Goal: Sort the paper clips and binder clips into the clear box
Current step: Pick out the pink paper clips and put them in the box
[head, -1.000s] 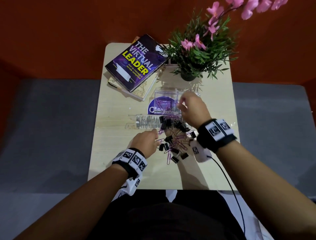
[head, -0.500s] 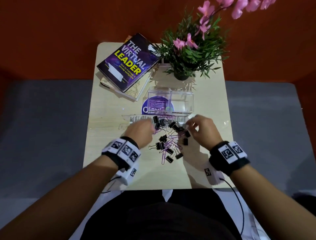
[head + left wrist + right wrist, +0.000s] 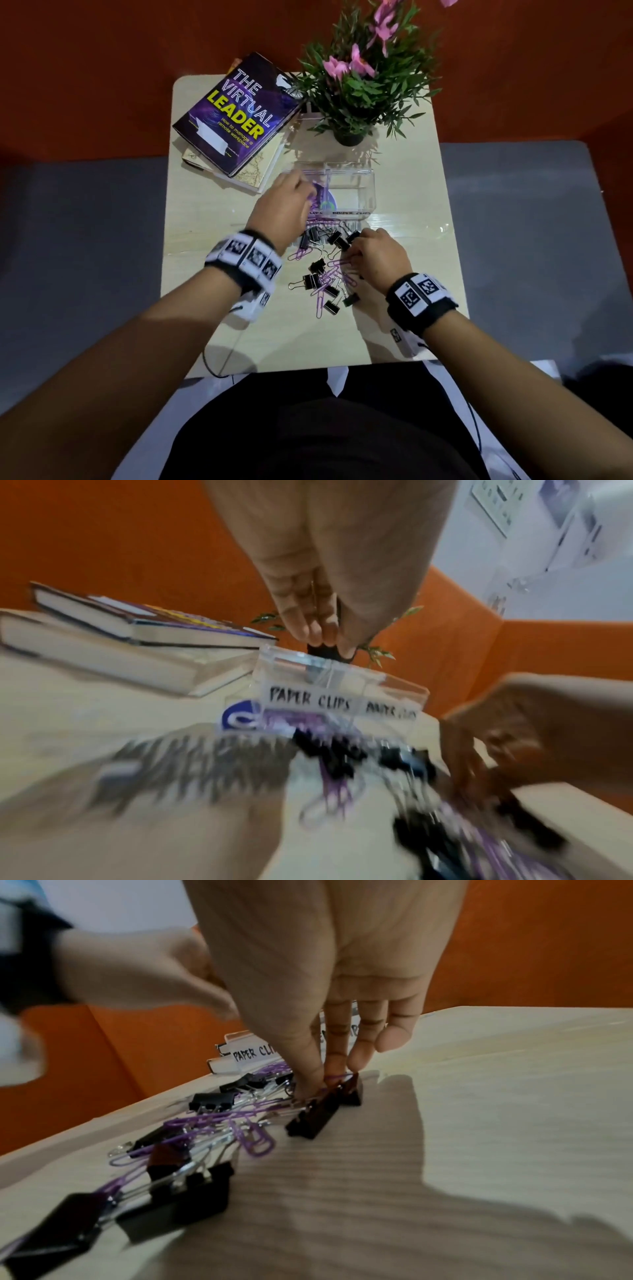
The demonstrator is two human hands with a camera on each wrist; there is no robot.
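Clear box [image 3: 349, 192] lies beyond the clip pile [image 3: 325, 274]; left hand [image 3: 284, 209] pinches something dark over its left compartment, right hand [image 3: 380, 257] pinches a purple paper clip [image 3: 337, 1077] nearer.

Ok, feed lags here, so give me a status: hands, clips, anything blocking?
Left hand over clear box, pinching something black. Right hand picking at purple paper clip in pile. Nothing blocking the box.

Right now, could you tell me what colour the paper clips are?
Purple paper clips; clearest in the right wrist view.
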